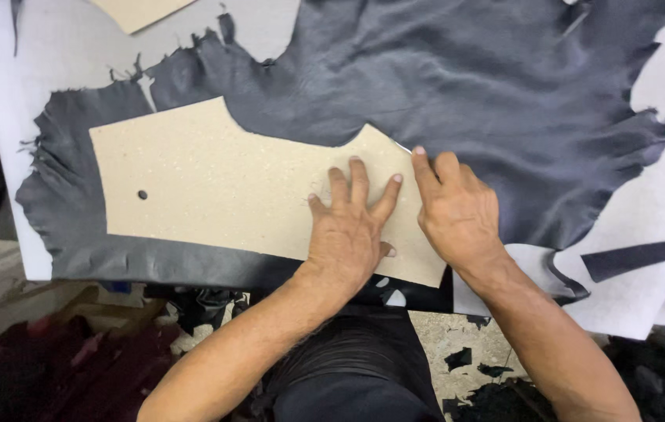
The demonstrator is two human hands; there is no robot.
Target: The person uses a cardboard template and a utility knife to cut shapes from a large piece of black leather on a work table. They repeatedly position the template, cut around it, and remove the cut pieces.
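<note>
The template (223, 187) lies flat on the hide (465, 94), at 9 o'clock of the hands. The left hand (348, 227) presses it with spread fingers. The right hand (457, 207), fingers closed, follows its 3 o'clock edge; whether it holds a tool, I cannot tell. The hide looks not yet cut around the template.

White work table (664, 203) (surface pale, evenly lit); speckled concrete floor (445, 332) below, strewn with dark offcuts (459, 358); dim clutter at left.
</note>
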